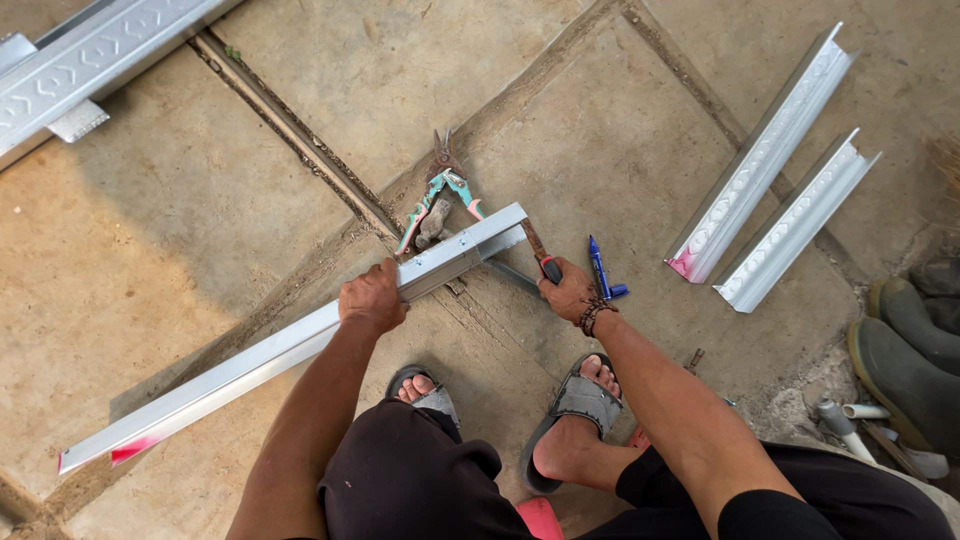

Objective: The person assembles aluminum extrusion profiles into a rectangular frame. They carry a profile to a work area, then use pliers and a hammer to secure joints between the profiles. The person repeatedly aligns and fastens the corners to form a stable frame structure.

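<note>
Pinning long metal channel (290, 350) on concrete floor (150, 230) with left hand (372, 297) clamped over it; right hand (566, 291) gripping a hacksaw (535, 255) at its upper end. Cut apparently unfinished; two shorter pieces (775, 190) near right edge, snips (440, 195) beside.

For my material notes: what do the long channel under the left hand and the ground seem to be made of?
Long silver channel: probably thin galvanised sheet steel, judging by its bright sheen and folded edges. Rough tan ground: apparently concrete slabs, matte, with dirt-filled joints.

Both hands (372, 296) (566, 291) down, clenched.
</note>
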Demonstrator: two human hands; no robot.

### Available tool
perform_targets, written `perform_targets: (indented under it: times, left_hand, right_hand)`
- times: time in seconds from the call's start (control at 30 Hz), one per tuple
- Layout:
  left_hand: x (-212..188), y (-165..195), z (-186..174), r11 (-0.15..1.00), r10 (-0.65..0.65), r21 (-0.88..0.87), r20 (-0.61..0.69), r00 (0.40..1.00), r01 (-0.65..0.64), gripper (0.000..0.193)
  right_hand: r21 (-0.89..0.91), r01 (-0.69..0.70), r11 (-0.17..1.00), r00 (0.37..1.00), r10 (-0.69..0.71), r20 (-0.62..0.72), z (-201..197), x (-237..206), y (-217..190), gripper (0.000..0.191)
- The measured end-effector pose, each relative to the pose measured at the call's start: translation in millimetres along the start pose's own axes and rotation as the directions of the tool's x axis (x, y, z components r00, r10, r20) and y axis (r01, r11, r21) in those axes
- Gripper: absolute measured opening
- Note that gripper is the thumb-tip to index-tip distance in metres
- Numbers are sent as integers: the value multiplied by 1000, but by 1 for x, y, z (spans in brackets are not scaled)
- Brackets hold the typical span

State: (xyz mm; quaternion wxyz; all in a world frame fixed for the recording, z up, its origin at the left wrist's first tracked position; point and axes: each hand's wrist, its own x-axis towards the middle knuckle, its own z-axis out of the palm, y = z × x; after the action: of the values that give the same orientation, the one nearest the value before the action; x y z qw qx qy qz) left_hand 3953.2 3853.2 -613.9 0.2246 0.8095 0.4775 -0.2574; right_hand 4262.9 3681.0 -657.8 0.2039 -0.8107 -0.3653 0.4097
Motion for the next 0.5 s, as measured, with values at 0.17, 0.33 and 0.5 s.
perform_targets:
  times: [0.17, 0.33, 0.5]
  left_hand:
    - [-5, 2, 19, 1000, 0, -30, -90, 996, -3, 62]
    - [-9, 6, 27, 999, -7, -40, -137, 990, 1, 55]
    - [-10, 4, 28, 997, -4, -74, -126, 992, -5, 55]
  right_hand:
    - [-136, -68, 988, 996, 60, -62, 2, -12, -5, 28]
    - [-125, -285, 950, 957, 289, 23, -5, -22, -7, 31]
    - [-98, -162, 982, 980, 172, 102, -12, -13, 7, 37]
